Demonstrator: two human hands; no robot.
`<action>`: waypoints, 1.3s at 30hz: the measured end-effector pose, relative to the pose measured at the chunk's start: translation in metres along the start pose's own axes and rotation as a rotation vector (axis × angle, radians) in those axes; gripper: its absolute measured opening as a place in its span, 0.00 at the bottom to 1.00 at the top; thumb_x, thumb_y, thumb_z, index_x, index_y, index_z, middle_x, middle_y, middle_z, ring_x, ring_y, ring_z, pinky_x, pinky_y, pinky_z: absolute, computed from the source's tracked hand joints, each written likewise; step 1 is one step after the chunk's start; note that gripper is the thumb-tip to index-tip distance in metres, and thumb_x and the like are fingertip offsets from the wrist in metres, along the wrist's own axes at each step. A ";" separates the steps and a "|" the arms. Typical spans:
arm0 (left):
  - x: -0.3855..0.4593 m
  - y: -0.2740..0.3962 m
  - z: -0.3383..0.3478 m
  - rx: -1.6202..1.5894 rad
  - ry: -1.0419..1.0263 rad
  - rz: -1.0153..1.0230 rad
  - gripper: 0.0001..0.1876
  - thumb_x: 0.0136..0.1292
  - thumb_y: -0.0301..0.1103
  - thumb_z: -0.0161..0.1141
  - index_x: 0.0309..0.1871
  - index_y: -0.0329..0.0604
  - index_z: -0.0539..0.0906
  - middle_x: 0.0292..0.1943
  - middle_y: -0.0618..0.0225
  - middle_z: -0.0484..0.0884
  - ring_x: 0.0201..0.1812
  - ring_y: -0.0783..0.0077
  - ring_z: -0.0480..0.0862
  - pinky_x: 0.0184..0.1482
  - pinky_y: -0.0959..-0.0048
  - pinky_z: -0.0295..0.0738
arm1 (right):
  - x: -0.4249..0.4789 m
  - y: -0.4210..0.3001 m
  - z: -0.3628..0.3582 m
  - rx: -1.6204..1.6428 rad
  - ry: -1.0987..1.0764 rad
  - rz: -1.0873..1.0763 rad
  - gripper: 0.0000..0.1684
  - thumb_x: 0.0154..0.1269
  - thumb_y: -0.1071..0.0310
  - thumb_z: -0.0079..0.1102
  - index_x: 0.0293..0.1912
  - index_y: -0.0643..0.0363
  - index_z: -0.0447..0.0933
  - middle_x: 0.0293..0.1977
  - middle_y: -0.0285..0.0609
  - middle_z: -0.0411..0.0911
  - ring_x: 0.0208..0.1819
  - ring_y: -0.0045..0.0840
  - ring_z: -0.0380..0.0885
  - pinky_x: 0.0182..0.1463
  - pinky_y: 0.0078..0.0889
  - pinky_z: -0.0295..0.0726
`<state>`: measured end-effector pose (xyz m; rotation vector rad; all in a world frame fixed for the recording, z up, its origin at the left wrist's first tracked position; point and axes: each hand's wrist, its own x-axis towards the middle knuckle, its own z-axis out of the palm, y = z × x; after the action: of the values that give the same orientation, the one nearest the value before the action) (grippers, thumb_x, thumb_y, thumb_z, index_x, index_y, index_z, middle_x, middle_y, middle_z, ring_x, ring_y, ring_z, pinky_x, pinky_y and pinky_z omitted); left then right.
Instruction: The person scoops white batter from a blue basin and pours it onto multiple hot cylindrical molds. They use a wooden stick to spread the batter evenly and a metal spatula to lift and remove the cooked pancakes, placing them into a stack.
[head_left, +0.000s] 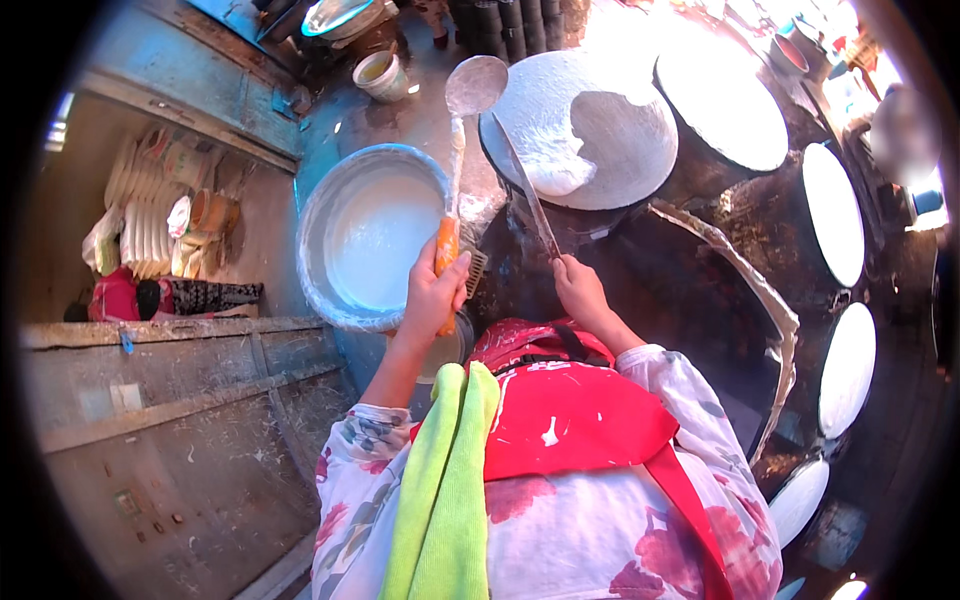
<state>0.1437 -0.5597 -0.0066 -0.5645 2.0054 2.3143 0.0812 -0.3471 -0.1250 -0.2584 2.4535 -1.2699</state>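
My left hand (439, 289) grips the orange handle of a ladle (477, 84). The ladle's round bowl is raised, and a white coating runs down its shaft. In my right hand (581, 292) is a long, thin flat metal blade (529, 187). Its tip overlaps the left edge of a round griddle (637, 180); whether they touch I cannot tell. White covers much of that griddle, with a greyer patch on its right part. To the left of the ladle stands a wide pot (319, 247) of white liquid (386, 240), its rim smeared white.
More round white-topped surfaces (834, 214) curve along the right, beyond a rough raised edge (750, 285). A bucket (381, 79) of yellowish liquid and stacked black cylinders (510, 30) stand at the back. Past a wooden partition (180, 382) are a person (180, 296) and piled sacks (150, 202).
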 end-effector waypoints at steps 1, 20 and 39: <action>0.001 0.001 -0.004 0.018 -0.008 -0.008 0.23 0.66 0.30 0.54 0.63 0.40 0.64 0.25 0.72 0.69 0.16 0.87 0.65 0.18 0.88 0.60 | -0.007 0.006 0.002 0.054 0.041 0.041 0.19 0.70 0.57 0.42 0.44 0.61 0.75 0.30 0.58 0.77 0.36 0.53 0.76 0.41 0.48 0.73; -0.016 -0.014 0.003 -0.060 0.020 -0.063 0.16 0.67 0.34 0.54 0.54 0.39 0.68 0.23 0.72 0.70 0.15 0.85 0.67 0.17 0.86 0.63 | -0.050 0.057 -0.068 -0.189 0.279 0.044 0.17 0.69 0.57 0.42 0.41 0.60 0.74 0.29 0.56 0.78 0.34 0.51 0.77 0.38 0.51 0.74; -0.013 -0.011 0.102 -0.099 0.105 -0.098 0.14 0.69 0.38 0.50 0.52 0.42 0.68 0.20 0.70 0.70 0.13 0.81 0.69 0.16 0.84 0.64 | -0.027 0.109 -0.167 -0.384 0.116 -0.084 0.15 0.68 0.59 0.44 0.35 0.60 0.71 0.25 0.55 0.77 0.30 0.49 0.78 0.35 0.51 0.75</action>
<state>0.1329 -0.4573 -0.0030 -0.7875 1.8655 2.3819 0.0394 -0.1507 -0.1192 -0.3994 2.8023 -0.8545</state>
